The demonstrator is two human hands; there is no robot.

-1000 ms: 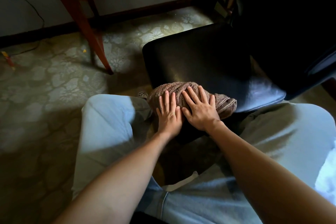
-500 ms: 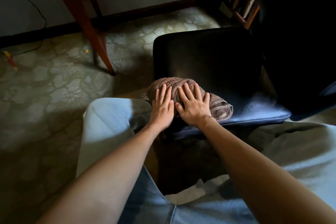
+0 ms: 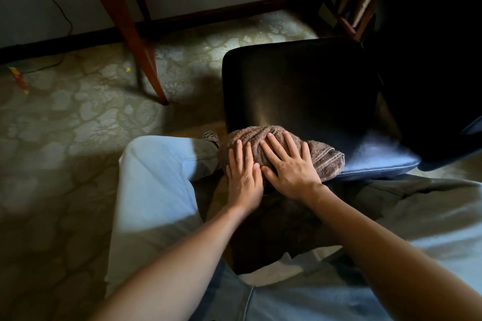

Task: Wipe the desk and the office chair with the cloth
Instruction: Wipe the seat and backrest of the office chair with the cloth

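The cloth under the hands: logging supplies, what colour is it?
Brown terry cloth, seen in the head view, on the black chair seat.

Brown cloth (image 3: pixel 323 161) bunched on black chair seat (image 3: pixel 300 86) front edge.

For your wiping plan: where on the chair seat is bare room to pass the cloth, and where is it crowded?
The black chair seat is bare from the brown cloth to its far edge. Its near edge is crowded: left hand and right hand press flat on the cloth.
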